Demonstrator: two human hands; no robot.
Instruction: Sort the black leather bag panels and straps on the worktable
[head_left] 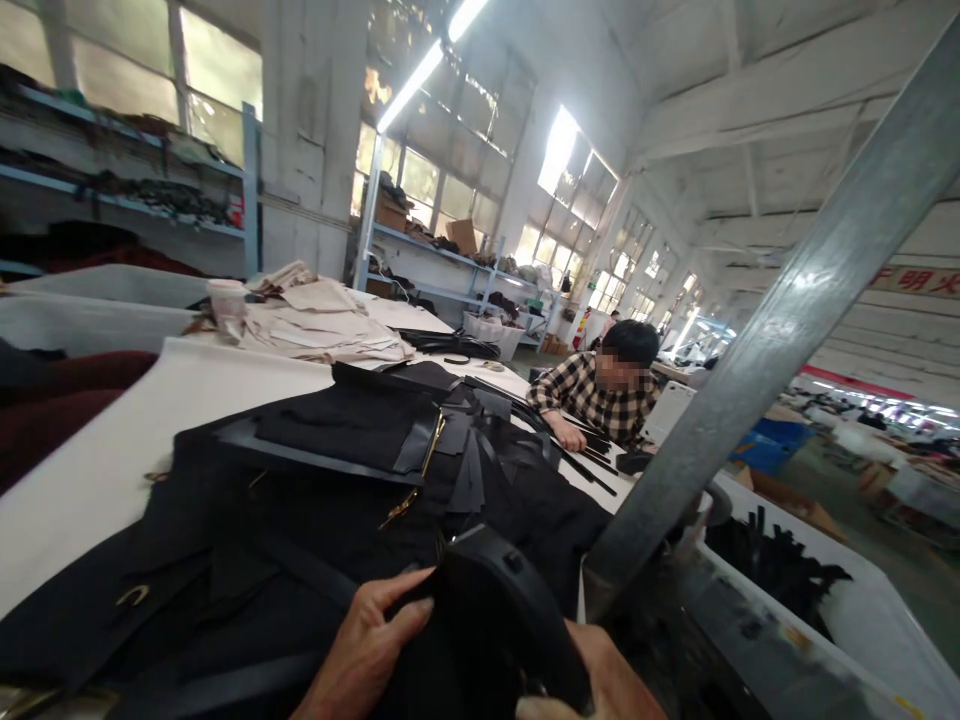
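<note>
At the bottom edge of the head view my left hand (367,645) grips the left side of a black bag piece (487,620), thumb pressed onto its dark fabric. My right hand (607,680) holds the same piece from the right and below, fingers mostly hidden under it. In front of them a pile of black cut fabric and straps (360,450) with brass fittings covers the white table (112,450).
A slanted grey metal post (765,340) rises at the right. A white bin with black strips (780,570) stands beside it. A person in a checked shirt (600,395) works at the table's far end. Beige cut sheets (322,320) lie behind; shelves line the wall.
</note>
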